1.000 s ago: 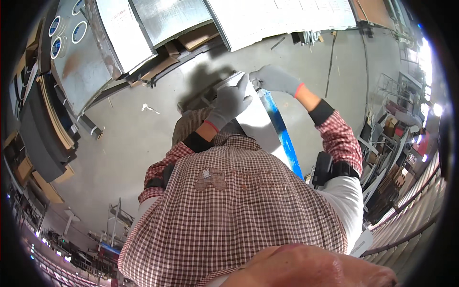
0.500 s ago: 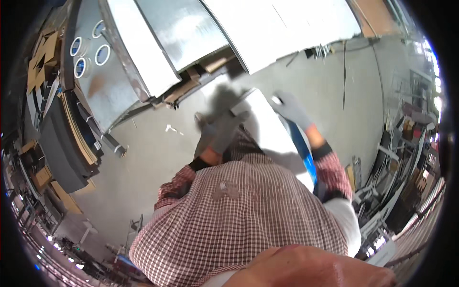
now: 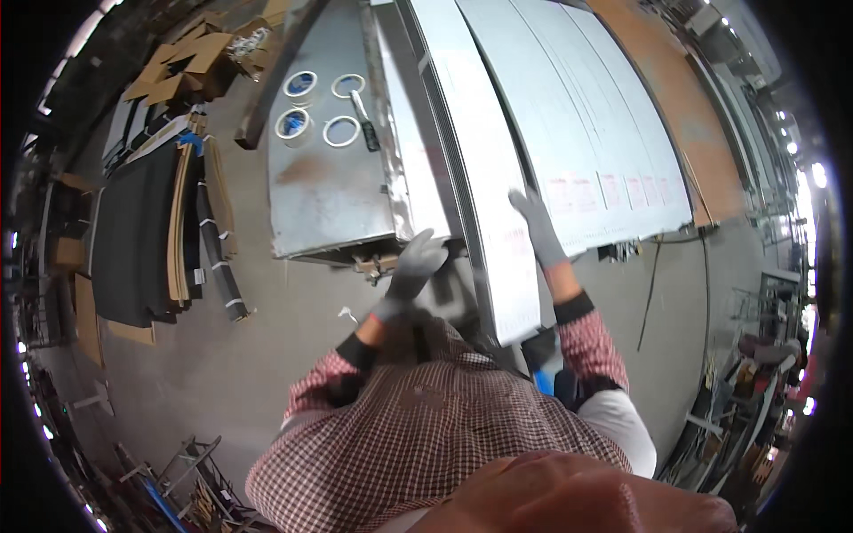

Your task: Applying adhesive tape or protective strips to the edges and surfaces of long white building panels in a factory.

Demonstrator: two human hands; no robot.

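Note:
A long white panel (image 3: 502,142) with a narrow dark ribbed side stretches away from my body, its near end close to my apron. My right hand (image 3: 538,229), in a grey glove, lies along the panel's right edge with its fingers stretched out and touching it. To the left of the panel, my left hand (image 3: 418,269), also gloved in grey, is raised near the table's front edge. Its fingers are apart and nothing is in them. A wider stack of pale sheets (image 3: 577,133) with faint red print lies right of the long panel.
Rolls of tape (image 3: 293,124) and a dark-handled tool (image 3: 364,124) lie on the metal table (image 3: 329,200) at left. Dark boards (image 3: 138,235) and opened cardboard boxes (image 3: 182,71) stand farther left. A dark cable (image 3: 653,284) trails on the floor at right.
My view has shifted up toward the table. The white panel that lay close to my body now reaches across the table. My left hand has come up and away from it.

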